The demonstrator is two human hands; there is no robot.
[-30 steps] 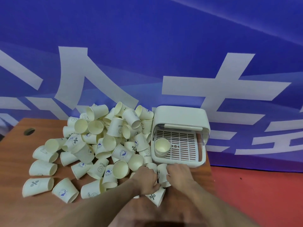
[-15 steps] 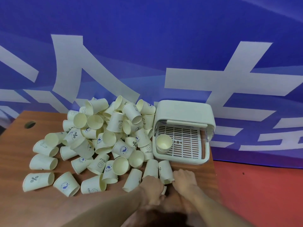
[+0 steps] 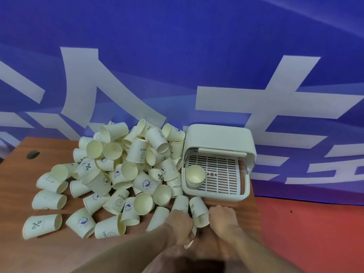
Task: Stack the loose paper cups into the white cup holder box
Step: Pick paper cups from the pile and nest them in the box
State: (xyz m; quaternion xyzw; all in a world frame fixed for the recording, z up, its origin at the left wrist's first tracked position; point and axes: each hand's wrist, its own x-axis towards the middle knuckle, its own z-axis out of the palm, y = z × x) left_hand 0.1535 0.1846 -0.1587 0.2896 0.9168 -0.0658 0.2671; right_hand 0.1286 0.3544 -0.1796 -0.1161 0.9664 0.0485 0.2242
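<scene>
Left hand (image 3: 180, 223): near edge of the tabletop (image 3: 17, 194), fingers curled round a cup that's mostly hidden — only a bit of rim peeks out below the palm.
Right hand (image 3: 223, 219): just right of it, fingertips on the side of a lying cup (image 3: 199, 211); looks like a pinch, tho the thumb is hidden.
Loose cups (image 3: 126, 168): big heap, left and centre of the tabletop, most on their sides, some mouth-up, piled highest at the far side.
Cup holder box (image 3: 219, 138): white, far right, lid up, slotted tray showing.
Stack in box (image 3: 195, 177): short nest of cups, mouth up, at the tray's left side — plenty of room left.
Progress: early, I'd say; most of the heap isn't touched.
Handling: paper, v. light, thin walls — squeeze hard and they'll dent. Rolled rim is the stiff bit.
Where to hold: lightly round the upper wall near the rim, then nest mouth-up w/o jamming.
</scene>
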